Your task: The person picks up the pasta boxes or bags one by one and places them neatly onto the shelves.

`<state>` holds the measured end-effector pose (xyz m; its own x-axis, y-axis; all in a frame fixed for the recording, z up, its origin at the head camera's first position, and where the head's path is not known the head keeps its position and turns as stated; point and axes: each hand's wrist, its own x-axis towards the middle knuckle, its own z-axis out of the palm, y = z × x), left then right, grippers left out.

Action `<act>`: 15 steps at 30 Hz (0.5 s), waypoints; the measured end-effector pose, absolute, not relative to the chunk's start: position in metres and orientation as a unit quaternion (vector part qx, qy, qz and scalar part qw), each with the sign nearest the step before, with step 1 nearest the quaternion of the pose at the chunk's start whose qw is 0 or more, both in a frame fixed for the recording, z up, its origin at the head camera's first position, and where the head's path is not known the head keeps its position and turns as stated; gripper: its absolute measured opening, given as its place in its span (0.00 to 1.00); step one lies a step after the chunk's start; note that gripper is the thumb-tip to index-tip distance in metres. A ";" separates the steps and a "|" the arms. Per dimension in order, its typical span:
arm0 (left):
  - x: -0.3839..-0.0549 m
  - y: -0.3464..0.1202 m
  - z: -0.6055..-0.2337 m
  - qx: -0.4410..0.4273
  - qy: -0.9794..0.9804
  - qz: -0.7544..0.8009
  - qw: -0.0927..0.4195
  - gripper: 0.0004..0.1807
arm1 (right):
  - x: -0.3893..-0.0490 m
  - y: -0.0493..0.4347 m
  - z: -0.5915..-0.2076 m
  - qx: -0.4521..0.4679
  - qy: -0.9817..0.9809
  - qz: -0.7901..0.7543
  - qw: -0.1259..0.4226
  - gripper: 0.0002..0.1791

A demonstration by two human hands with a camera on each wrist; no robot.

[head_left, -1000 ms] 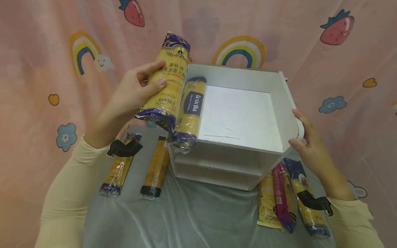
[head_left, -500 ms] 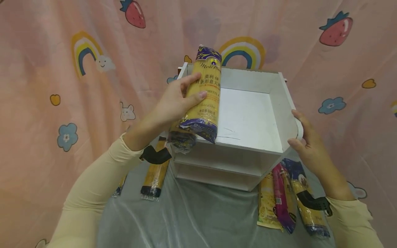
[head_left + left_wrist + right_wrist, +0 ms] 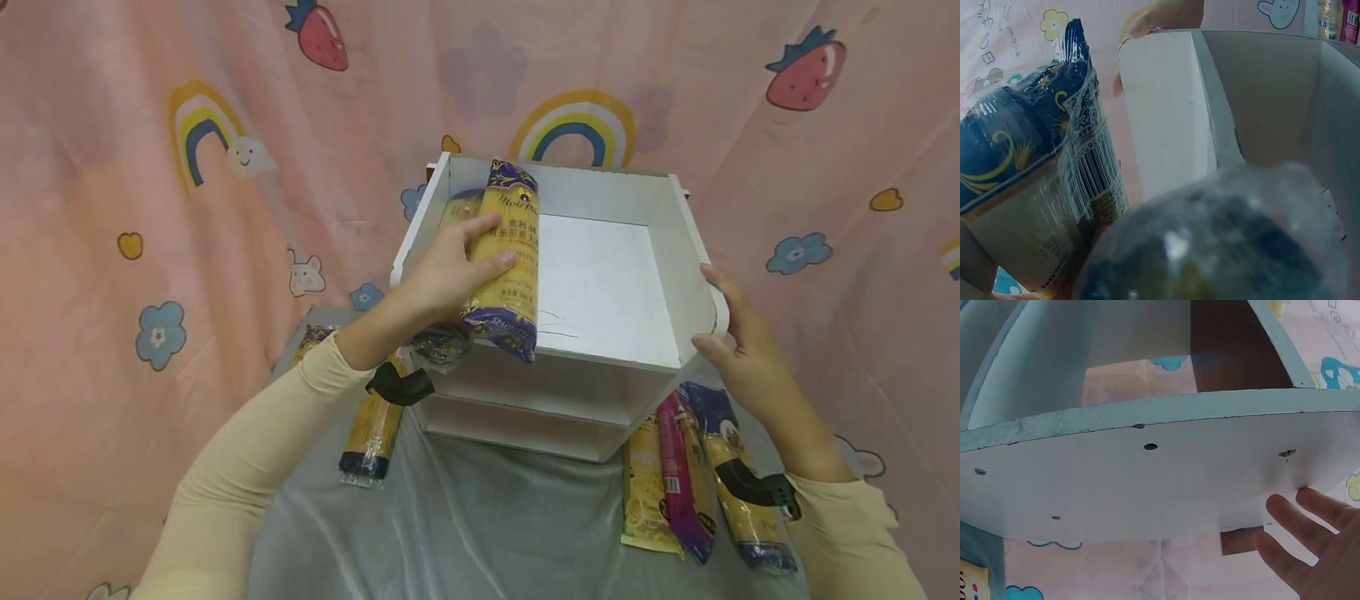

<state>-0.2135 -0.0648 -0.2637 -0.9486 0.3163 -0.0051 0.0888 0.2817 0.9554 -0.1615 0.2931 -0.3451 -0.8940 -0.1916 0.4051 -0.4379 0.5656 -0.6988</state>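
My left hand (image 3: 455,271) grips a yellow-and-purple pack of spaghetti (image 3: 517,242), thumb on its printed front. The pack leans at the left of the top compartment of a white shelf unit (image 3: 600,283), its lower end over the front edge. Beside it, another pasta pack (image 3: 461,204) lies against the left wall, partly hidden by the hand. My right hand (image 3: 750,350) holds the front corner of the right side panel (image 3: 693,275), with index finger and thumb at its edge. In the right wrist view, other fingers (image 3: 1300,528) are spread near the panel's outer face.
Left of the unit lie a dark-ended spaghetti pack (image 3: 372,429) and another pack (image 3: 311,337), mostly behind the forearm. Right of it lie a yellow noodle pack (image 3: 648,492), a pink one (image 3: 684,483) and a blue-and-yellow one (image 3: 738,492). Grey cloth (image 3: 510,525) covers the table.
My left hand has carried the spaghetti pack rightward and down, from beyond the unit's left side into the top compartment, past the first pack. The right hand has stayed on the side panel.
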 end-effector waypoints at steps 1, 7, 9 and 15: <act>-0.214 -0.065 -0.265 0.128 0.801 0.577 0.095 0.36 | -0.161 0.293 -0.345 0.179 -0.874 0.429 0.143 0.40; -0.216 -0.065 -0.267 0.131 0.820 0.549 0.096 0.36 | -0.162 0.293 -0.343 0.175 -0.873 0.433 0.139 0.41; -0.217 -0.065 -0.268 0.132 0.823 0.543 0.101 0.36 | -0.161 0.293 -0.343 0.172 -0.875 0.431 0.139 0.41; -0.220 -0.065 -0.274 0.132 0.846 0.504 0.113 0.37 | -0.160 0.293 -0.344 0.176 -0.882 0.413 0.144 0.41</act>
<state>-0.2195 -0.0650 -0.2735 -0.9397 0.3371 -0.0573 0.1103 0.4574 0.8824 -0.1602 0.2931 -0.3436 -0.8967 -0.1913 0.3992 -0.4292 0.5963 -0.6784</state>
